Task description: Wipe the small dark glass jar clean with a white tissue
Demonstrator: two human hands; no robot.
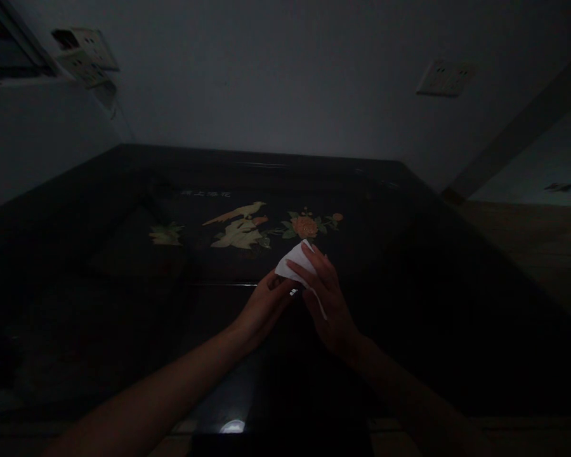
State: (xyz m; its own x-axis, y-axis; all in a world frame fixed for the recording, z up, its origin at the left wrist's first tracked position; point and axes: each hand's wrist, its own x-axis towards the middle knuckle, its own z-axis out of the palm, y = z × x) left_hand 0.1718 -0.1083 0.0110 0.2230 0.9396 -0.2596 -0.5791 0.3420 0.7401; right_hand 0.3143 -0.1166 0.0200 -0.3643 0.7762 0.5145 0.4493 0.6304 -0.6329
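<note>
A folded white tissue [292, 260] is between my two hands, over the near side of a dark glossy table [137, 304]. My right hand [328, 295] holds the tissue, its fingers bent over the top and one corner sticking out below. My left hand [265, 304] meets it from the left, with its fingertips tucked against the underside of the tissue and partly hidden. Just beyond the hands the tabletop bears a picture of a pale bird [240, 230] and an orange flower [305, 226]. The scene is very dim.
The table's far edge runs along a pale wall [266, 82]. Socket plates are on the wall at the right [445, 78] and in the left corner [88, 57]. A window [9, 47] is at the upper left. Floor [528, 235] shows at the right.
</note>
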